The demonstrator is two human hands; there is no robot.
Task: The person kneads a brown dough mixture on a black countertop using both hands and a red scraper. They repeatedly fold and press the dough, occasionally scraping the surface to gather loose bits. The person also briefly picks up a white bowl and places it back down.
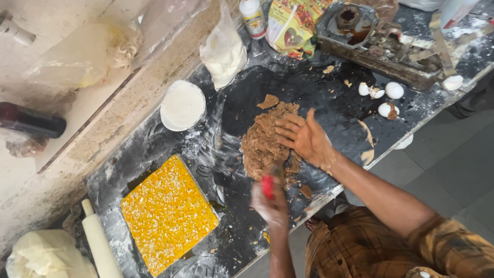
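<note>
the yellow slab (167, 213) lies flat on the floured dark surface (226, 154) just left of the work, so a wide stroke could fling crumbs onto it. the left hand (271, 203), blurred, has its fingers clamped on a red-handled tool (267, 186) at the near edge of the brown dough (263, 144) mid-surface. the right hand (304, 138) presses there with fingers spread, near enough to be nicked, and bits could drop off the front edge.
</note>
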